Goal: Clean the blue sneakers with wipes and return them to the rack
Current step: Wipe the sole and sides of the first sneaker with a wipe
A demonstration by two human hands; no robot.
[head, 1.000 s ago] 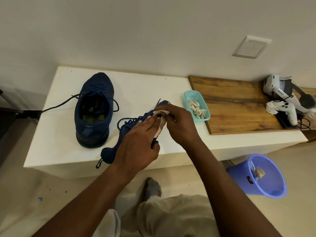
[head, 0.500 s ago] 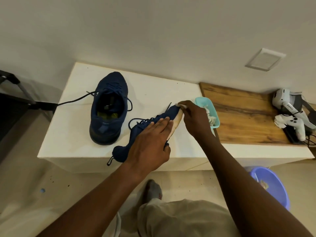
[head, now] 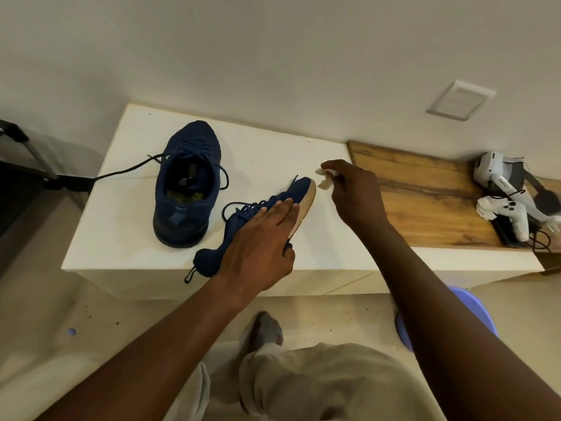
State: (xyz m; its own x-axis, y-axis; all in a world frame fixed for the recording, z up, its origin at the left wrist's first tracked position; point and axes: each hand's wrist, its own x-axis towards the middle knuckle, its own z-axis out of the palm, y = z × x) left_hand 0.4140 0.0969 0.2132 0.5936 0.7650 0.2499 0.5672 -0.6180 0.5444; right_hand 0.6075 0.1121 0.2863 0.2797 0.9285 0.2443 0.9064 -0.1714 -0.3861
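Two grips split the work. The left grip (head: 258, 238), a bare hand, clasps the nearer sneaker (head: 209, 262). Its fingers lie flat along the blue upper and the thumb hooks round the sole side. That keeps the shoe tipped on its edge on the tabletop (head: 121, 226), with the pale sole (head: 306, 205) turned toward the other hand.

The right grip (head: 355, 196) pinches a crumpled wipe (head: 324, 181) just beyond the toe, near it but not touching. I judge this a pause between strokes along the sole's rim.

The second sneaker (head: 188, 183) sits upright just to the left, likely parked there out of the way. A wooden board (head: 425, 192) lies to the right, carrying a white headset and controller (head: 510, 208). A purple bin (head: 476, 311) stands on the floor below, handy for used wipes. No rack is in view.
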